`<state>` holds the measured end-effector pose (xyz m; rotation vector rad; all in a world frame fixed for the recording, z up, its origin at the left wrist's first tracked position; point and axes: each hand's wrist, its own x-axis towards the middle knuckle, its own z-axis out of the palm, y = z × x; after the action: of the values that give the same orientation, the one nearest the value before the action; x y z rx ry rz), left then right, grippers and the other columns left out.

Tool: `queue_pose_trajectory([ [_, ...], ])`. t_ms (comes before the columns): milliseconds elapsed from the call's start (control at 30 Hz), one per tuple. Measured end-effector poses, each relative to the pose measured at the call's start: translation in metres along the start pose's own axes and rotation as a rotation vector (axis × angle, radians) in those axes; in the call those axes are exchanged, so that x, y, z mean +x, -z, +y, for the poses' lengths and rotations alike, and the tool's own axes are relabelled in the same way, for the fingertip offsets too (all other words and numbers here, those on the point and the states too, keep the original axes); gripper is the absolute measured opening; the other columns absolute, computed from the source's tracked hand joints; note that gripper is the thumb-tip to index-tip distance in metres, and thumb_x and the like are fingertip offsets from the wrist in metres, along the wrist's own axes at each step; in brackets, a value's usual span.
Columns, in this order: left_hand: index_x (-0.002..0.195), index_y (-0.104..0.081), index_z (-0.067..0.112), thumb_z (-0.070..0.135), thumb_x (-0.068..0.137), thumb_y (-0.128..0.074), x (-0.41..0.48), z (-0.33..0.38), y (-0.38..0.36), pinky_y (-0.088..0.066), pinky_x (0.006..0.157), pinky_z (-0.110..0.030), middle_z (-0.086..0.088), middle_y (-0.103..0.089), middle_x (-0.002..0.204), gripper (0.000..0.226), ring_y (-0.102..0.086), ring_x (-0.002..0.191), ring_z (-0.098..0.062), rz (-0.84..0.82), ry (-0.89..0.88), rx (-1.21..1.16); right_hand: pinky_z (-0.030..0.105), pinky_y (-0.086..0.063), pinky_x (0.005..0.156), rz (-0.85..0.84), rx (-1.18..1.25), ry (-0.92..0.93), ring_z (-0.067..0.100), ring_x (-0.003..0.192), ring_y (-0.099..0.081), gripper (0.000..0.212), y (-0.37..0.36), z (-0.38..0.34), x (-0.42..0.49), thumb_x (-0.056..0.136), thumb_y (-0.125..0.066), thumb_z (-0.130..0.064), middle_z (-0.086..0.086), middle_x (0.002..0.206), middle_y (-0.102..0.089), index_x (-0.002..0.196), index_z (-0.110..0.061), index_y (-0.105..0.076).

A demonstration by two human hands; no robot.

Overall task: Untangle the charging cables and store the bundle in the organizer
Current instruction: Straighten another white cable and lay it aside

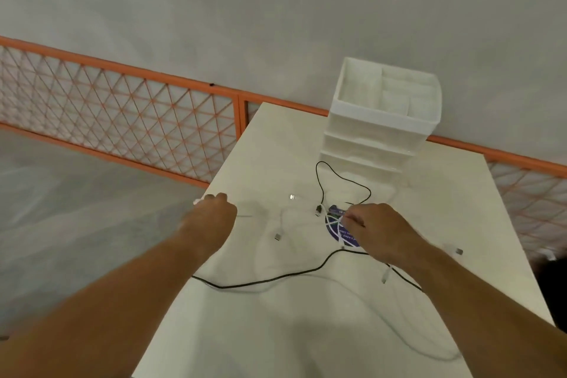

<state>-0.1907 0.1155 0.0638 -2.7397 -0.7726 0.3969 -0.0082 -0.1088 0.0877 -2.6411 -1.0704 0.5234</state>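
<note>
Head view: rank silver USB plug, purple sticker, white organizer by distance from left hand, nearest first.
1. Silver USB plug, just right of the left hand.
2. Purple sticker, under the right hand's fingertips.
3. White organizer, at the table's far side.

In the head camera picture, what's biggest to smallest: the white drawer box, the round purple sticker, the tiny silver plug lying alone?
1. white plastic drawer organizer
2. round purple sticker, partly covered
3. small silver cable plug
</note>
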Motion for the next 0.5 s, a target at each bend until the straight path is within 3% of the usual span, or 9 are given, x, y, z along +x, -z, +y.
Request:
queue_pose_trajectory([
  [100,0.123,-0.057,0.009,-0.005,0.092,-0.044,0.004,-0.006,-0.028,-0.046,0.095,-0.038,-0.009,-0.044,0.127,0.036,-0.048,0.119,-0.025,-0.073,-0.038,-0.011,0.033,-0.044,0.067,-0.035,-0.038,-0.01,0.019,0.077,-0.058,0.026,-0.02,-0.017,0.009,0.096,-0.045,-0.033,-0.003,0.077,-0.062,0.086,-0.019,-0.065],
  [267,0.117,-0.058,0.009,-0.007,0.09,-0.045,0.016,-0.024,-0.07,-0.05,0.09,-0.034,-0.009,-0.043,0.124,0.034,-0.045,0.116,-0.022,-0.105,-0.038,-0.197,0.021,-0.038,0.058,-0.078,-0.053,-0.03,0.01,0.069,-0.054,0.03,-0.047,-0.029,0.029,0.095,-0.046,-0.034,-0.009,0.067,-0.054,0.065,-0.035,-0.05],
  [400,0.117,-0.058,0.008,-0.007,0.09,-0.04,0.022,-0.036,-0.094,-0.052,0.091,-0.042,-0.01,-0.047,0.122,0.036,-0.047,0.12,-0.03,-0.155,-0.017,-0.23,0.022,-0.038,0.061,-0.101,-0.041,-0.022,0.009,0.069,-0.053,0.021,-0.056,-0.041,0.038,0.097,-0.047,-0.029,-0.012,0.065,-0.053,0.085,-0.028,-0.063],
  [500,0.116,-0.061,0.012,0.0,0.089,-0.04,0.022,-0.037,-0.1,-0.051,0.089,-0.039,-0.007,-0.052,0.118,0.036,-0.054,0.11,-0.027,-0.181,0.013,-0.249,0.026,-0.045,0.069,-0.114,-0.033,-0.024,0.011,0.075,-0.056,0.021,-0.064,-0.047,0.044,0.098,-0.048,-0.03,-0.01,0.075,-0.06,0.096,-0.023,-0.068],
])
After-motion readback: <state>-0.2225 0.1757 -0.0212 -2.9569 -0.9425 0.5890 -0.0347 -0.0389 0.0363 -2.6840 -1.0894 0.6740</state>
